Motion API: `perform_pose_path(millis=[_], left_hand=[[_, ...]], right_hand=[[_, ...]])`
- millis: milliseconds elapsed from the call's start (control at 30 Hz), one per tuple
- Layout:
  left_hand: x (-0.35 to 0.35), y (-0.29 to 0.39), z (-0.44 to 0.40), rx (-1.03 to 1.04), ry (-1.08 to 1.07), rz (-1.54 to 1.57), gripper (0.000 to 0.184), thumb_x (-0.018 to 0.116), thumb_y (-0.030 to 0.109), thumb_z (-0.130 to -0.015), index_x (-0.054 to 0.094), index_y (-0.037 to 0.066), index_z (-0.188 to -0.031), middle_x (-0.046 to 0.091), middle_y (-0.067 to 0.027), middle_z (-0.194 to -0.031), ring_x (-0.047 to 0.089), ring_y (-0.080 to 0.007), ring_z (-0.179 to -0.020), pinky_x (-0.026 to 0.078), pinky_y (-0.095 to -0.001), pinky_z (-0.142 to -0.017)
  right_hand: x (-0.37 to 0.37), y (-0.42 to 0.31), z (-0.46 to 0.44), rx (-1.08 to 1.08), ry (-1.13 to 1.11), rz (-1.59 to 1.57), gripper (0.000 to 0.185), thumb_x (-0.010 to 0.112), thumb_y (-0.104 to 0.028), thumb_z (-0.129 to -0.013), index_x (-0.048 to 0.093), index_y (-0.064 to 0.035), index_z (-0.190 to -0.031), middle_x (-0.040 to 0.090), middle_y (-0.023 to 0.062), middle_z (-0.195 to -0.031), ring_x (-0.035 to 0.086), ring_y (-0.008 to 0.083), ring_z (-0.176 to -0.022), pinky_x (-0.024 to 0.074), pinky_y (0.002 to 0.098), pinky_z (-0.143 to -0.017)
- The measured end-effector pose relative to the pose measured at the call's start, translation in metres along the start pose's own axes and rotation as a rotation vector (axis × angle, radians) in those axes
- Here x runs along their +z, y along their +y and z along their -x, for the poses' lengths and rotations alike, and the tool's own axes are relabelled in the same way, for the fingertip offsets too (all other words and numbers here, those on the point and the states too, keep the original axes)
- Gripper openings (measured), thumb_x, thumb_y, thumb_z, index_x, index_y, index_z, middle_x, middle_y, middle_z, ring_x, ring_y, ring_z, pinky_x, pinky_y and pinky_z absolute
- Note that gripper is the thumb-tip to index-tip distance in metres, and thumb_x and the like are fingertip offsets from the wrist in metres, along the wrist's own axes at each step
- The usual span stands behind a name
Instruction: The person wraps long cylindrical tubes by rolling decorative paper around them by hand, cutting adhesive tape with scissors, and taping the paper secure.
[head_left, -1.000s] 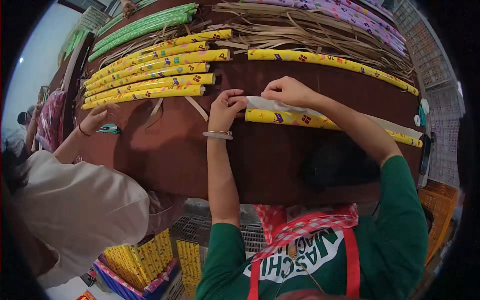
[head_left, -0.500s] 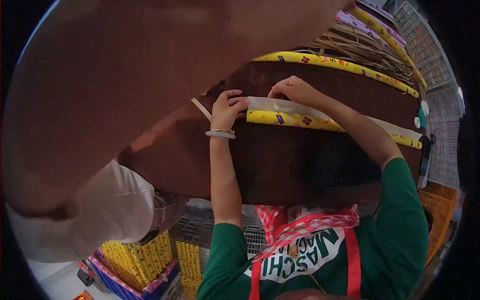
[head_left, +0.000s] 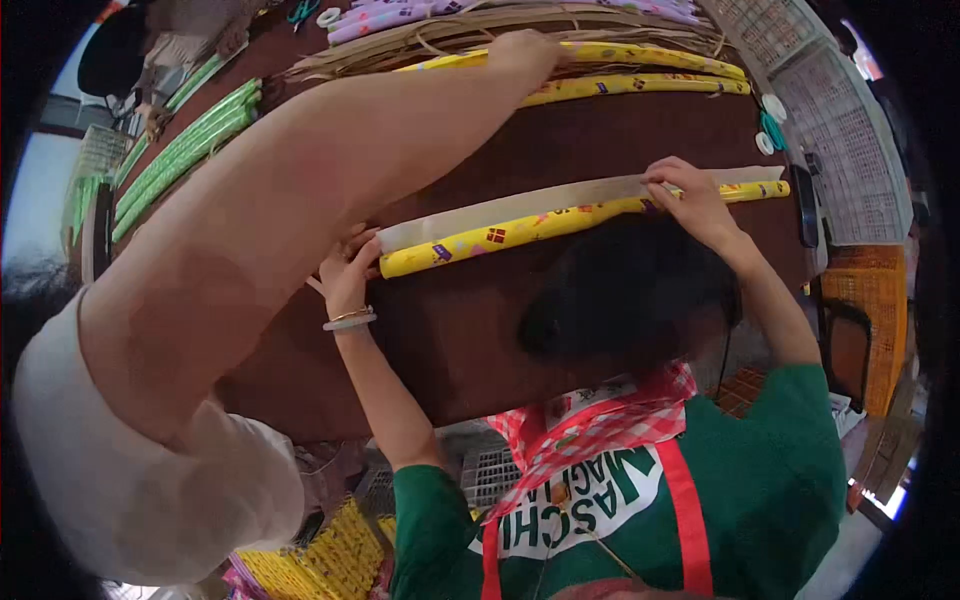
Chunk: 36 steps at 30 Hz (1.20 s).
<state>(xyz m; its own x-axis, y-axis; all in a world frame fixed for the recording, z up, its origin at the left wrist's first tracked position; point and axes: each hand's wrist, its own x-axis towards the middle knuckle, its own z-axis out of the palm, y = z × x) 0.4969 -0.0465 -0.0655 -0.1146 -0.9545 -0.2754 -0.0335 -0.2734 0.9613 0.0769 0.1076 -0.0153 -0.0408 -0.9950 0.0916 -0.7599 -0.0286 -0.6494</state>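
A long yellow roll of patterned wrapping paper (head_left: 540, 228) lies across the brown table in front of me, its white-backed flap (head_left: 530, 200) standing up along the far side. My left hand (head_left: 346, 282), with bracelets at the wrist, grips the roll's left end; a co-worker's arm passes close above it. Toward the right end, my right hand (head_left: 697, 200) has thumb and fingers pinched together on the edge of the paper.
A co-worker's bare arm (head_left: 300, 180) reaches over the table from the left to more yellow rolls (head_left: 640, 86). Brown strips (head_left: 350, 62) and purple rolls (head_left: 400, 20) lie behind. Green rolls (head_left: 190, 150) are at left, white tape (head_left: 765, 143) at right.
My right hand has slid rightward along the paper's edge, while my left stays at the left end. The co-worker's arm has swung back to the far rolls. The view has shifted.
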Motion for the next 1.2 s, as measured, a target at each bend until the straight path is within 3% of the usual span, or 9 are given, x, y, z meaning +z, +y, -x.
perform_pose_path(millis=[233, 367, 467, 533, 567, 667, 800, 967, 1200], left_hand=[[0.027, -0.014, 0.010, 0.337, 0.256, -0.279, 0.023, 0.064, 0.000, -0.081, 0.058, -0.003, -0.102, 0.064, -0.0097, -0.091, 0.062, -0.0142, -0.083, 0.050, -0.0254, -0.076], [0.044, -0.006, 0.016, 0.493, 0.446, -0.911, 0.019, 0.059, -0.002, -0.079, 0.061, -0.001, -0.098, 0.064, -0.0072, -0.091, 0.062, -0.0151, -0.083, 0.050, -0.0288, -0.077], [0.039, -0.007, 0.020, 0.327, 0.286, -0.356, 0.023, 0.055, -0.003, -0.082, 0.059, -0.003, -0.104, 0.064, -0.0107, -0.101, 0.062, -0.0197, -0.093, 0.048, -0.0290, -0.086], [0.037, 0.012, 0.025, 0.084, 0.212, 0.365, 0.026, 0.054, -0.004, -0.084, 0.056, -0.004, -0.110, 0.063, -0.0117, -0.104, 0.061, -0.0184, -0.097, 0.048, -0.0288, -0.089], [0.031, 0.007, 0.027, 0.076, 0.355, 0.402, 0.028, 0.054, -0.003, -0.086, 0.055, -0.004, -0.113, 0.062, -0.0113, -0.103, 0.060, -0.0193, -0.096, 0.048, -0.0290, -0.088], [0.067, 0.011, 0.042, 0.524, 0.689, -0.409, 0.021, 0.061, 0.006, -0.085, 0.060, 0.001, -0.106, 0.063, -0.0088, -0.101, 0.060, -0.0222, -0.094, 0.046, -0.0349, -0.087], [0.144, 0.039, 0.059, 0.941, 0.119, -1.029, 0.025, 0.067, 0.009, -0.077, 0.062, 0.007, -0.101, 0.060, -0.0085, -0.101, 0.054, -0.0296, -0.102, 0.043, -0.0412, -0.089], [0.183, 0.034, 0.006, 0.637, -0.452, -1.309, 0.034, 0.072, 0.026, -0.074, 0.062, 0.013, -0.104, 0.057, -0.0076, -0.105, 0.049, -0.0304, -0.109, 0.037, -0.0449, -0.092], [0.185, 0.053, -0.017, 0.358, -0.883, -1.312, 0.020, 0.069, 0.024, -0.077, 0.066, 0.011, -0.093, 0.060, -0.0036, -0.095, 0.051, -0.0237, -0.100, 0.035, -0.0409, -0.087]], right_hand=[[-0.017, 0.025, 0.016, 0.072, -0.105, 0.008, 0.020, 0.062, -0.020, -0.086, 0.063, -0.0043, -0.098, 0.060, 0.0094, -0.095, 0.057, 0.0270, -0.091, 0.0457, 0.0361, -0.081], [-0.018, 0.037, 0.004, -0.230, -0.194, 0.254, 0.020, 0.062, -0.025, -0.086, 0.063, -0.0094, -0.099, 0.060, 0.0063, -0.099, 0.054, 0.0248, -0.095, 0.0410, 0.0344, -0.083], [-0.011, 0.043, 0.003, -0.176, -0.266, 0.143, 0.021, 0.062, -0.026, -0.086, 0.062, -0.0095, -0.098, 0.059, 0.0063, -0.098, 0.055, 0.0260, -0.095, 0.0397, 0.0336, -0.083], [-0.008, 0.048, 0.005, -0.174, -0.223, 0.170, 0.020, 0.063, -0.025, -0.085, 0.062, -0.0086, -0.096, 0.059, 0.0066, -0.096, 0.055, 0.0268, -0.094, 0.0409, 0.0348, -0.082], [-0.006, 0.047, 0.006, -0.186, -0.228, 0.158, 0.020, 0.063, -0.025, -0.085, 0.062, -0.0086, -0.096, 0.059, 0.0066, -0.096, 0.055, 0.0268, -0.094, 0.0409, 0.0348, -0.082], [-0.005, 0.044, 0.007, -0.173, -0.150, 0.116, 0.019, 0.063, -0.024, -0.084, 0.061, -0.0079, -0.095, 0.059, 0.0065, -0.095, 0.056, 0.0273, -0.092, 0.0418, 0.0357, -0.081], [-0.005, 0.038, 0.008, -0.103, -0.173, 0.093, 0.022, 0.064, -0.025, -0.084, 0.061, -0.0071, -0.095, 0.058, 0.0075, -0.093, 0.055, 0.0291, -0.091, 0.0439, 0.0402, -0.080], [-0.001, 0.040, 0.014, -0.107, -0.086, 0.078, 0.024, 0.066, -0.026, -0.082, 0.060, -0.0068, -0.095, 0.059, 0.0083, -0.096, 0.054, 0.0300, -0.095, 0.0430, 0.0398, -0.083], [0.006, 0.048, 0.016, -0.092, -0.068, -0.036, 0.025, 0.064, -0.028, -0.083, 0.060, -0.0067, -0.095, 0.058, 0.0085, -0.096, 0.054, 0.0307, -0.096, 0.0425, 0.0394, -0.084]])
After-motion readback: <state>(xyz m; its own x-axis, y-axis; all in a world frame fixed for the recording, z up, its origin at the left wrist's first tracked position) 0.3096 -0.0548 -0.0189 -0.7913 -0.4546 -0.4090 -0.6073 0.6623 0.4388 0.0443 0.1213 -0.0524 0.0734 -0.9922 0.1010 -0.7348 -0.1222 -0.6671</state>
